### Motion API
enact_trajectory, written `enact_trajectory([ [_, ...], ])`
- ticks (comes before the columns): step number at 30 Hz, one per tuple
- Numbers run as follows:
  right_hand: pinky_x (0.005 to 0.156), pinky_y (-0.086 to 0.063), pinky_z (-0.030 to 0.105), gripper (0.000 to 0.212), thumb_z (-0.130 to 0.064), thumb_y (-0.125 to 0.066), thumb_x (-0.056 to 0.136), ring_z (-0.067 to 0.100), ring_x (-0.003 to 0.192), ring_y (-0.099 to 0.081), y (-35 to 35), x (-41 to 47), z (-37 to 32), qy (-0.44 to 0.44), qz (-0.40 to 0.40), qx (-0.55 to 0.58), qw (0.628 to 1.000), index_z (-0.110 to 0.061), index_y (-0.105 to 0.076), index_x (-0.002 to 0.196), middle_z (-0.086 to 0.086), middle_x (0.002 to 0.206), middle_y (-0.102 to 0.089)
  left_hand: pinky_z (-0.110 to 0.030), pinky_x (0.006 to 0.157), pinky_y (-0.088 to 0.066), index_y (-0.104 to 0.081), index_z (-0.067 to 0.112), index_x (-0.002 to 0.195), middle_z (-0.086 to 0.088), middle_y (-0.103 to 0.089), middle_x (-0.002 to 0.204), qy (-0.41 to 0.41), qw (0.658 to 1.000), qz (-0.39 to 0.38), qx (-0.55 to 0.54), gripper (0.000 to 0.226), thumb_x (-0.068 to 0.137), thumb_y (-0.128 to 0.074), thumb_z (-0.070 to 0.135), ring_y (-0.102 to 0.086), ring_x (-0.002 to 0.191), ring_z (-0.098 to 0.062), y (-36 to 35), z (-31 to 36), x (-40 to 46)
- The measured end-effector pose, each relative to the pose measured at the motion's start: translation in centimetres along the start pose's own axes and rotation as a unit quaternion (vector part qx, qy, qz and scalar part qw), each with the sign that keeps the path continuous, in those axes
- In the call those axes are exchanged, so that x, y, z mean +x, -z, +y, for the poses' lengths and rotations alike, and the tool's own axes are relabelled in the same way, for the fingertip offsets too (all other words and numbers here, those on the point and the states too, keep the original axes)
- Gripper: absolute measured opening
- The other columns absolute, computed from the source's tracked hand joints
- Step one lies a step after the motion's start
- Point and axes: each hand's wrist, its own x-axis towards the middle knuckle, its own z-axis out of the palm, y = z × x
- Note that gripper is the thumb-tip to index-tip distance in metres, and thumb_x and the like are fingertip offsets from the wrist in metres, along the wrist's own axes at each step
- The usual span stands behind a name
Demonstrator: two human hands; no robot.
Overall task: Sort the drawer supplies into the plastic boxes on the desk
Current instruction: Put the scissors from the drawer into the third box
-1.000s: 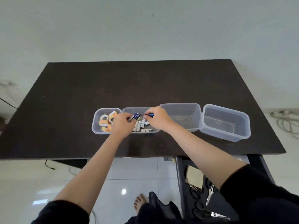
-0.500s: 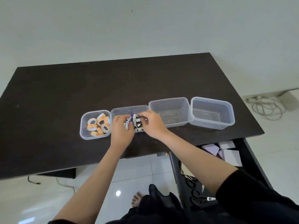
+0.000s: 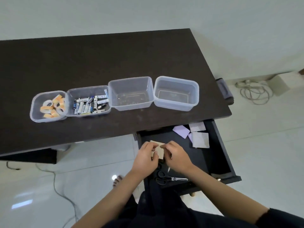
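Observation:
Four clear plastic boxes stand in a row on the dark desk [image 3: 98, 60]. The leftmost box [image 3: 33, 111] holds several tape rolls [image 3: 52, 106]. The box beside it [image 3: 71, 96] holds several batteries [image 3: 89, 104]. The third box [image 3: 130, 83] and the rightmost box [image 3: 176, 83] have nothing in them. Below the desk edge the drawer [image 3: 219, 145] is pulled out. Inside it, my left hand [image 3: 145, 157] and my right hand [image 3: 176, 156] curl around the two sides of a tan note pad [image 3: 159, 151].
Purple note pads [image 3: 181, 131] and grey pads [image 3: 200, 139] lie at the drawer's back right. Black-handled scissors [image 3: 164, 177] lie at its front, partly under my hands. A coiled cable [image 3: 254, 93] is on the floor to the right, and a bare foot [image 3: 117, 180] is below.
Both hands left the battery box, dropped the batteries there and came down into the open drawer onto the tan pad. The view swung right and down.

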Motion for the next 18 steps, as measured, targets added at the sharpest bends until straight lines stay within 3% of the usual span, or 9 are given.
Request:
enact_trajectory([
  [5, 0.09, -0.047, 0.035, 0.039, -0.016, -0.053, 0.089, 0.025, 0.118, -0.044, 2.6, -3.4, 8.1, -0.053, -0.1, -0.073, 0.991, -0.016, -0.053, 0.128, 0.007, 0.121, -0.048, -0.027, 0.111, -0.027, -0.032, 0.011, 0.14, -0.009, -0.023, 0.146, 0.178, 0.98, -0.084, 0.025, 0.062, 0.086, -0.061, 0.024, -0.032, 0.135, -0.025, -7.5, 0.8, -1.1],
  [8, 0.093, -0.048, 0.039, 0.048, -0.02, -0.054, 0.089, 0.028, 0.129, -0.034, 4.1, -3.7, 11.6, -0.086, -0.096, -0.118, 0.985, -0.02, -0.044, 0.136, 0.009, 0.137, -0.036, -0.04, 0.114, -0.025, -0.011, 0.013, 0.148, -0.013, 0.002, 0.155, 0.276, 0.957, -0.061, 0.058, 0.087, 0.083, -0.066, 0.03, -0.014, 0.142, -0.035, -9.7, 0.7, -0.7],
  [11, 0.103, -0.042, 0.043, 0.058, -0.022, -0.056, 0.089, 0.032, 0.139, -0.022, 5.5, -2.1, 14.0, -0.1, -0.074, -0.151, 0.981, -0.021, -0.033, 0.143, 0.012, 0.152, -0.021, -0.045, 0.112, -0.027, 0.0, 0.015, 0.15, -0.011, 0.014, 0.157, 0.324, 0.942, -0.029, 0.082, 0.101, 0.08, -0.071, 0.032, -0.008, 0.143, -0.039, -11.1, 0.0, -0.2],
  [15, 0.114, -0.027, 0.049, 0.075, -0.032, -0.061, 0.086, 0.036, 0.145, -0.008, 6.1, 1.9, 15.9, -0.081, -0.066, -0.187, 0.977, -0.025, -0.019, 0.148, 0.013, 0.159, -0.003, -0.045, 0.105, -0.037, -0.005, 0.018, 0.15, -0.007, 0.008, 0.158, 0.348, 0.931, -0.011, 0.109, 0.102, 0.076, -0.074, 0.034, -0.013, 0.141, -0.038, -12.3, -1.2, 0.4],
  [18, 0.112, -0.03, 0.051, 0.09, -0.043, -0.065, 0.082, 0.036, 0.146, 0.005, 5.9, 4.8, 17.0, -0.125, -0.093, -0.182, 0.971, -0.034, -0.006, 0.15, 0.005, 0.159, 0.011, -0.044, 0.103, -0.04, -0.014, 0.02, 0.148, -0.005, -0.005, 0.155, 0.347, 0.93, 0.024, 0.122, 0.1, 0.072, -0.077, 0.035, -0.019, 0.137, -0.036, -12.9, -1.8, 0.8],
])
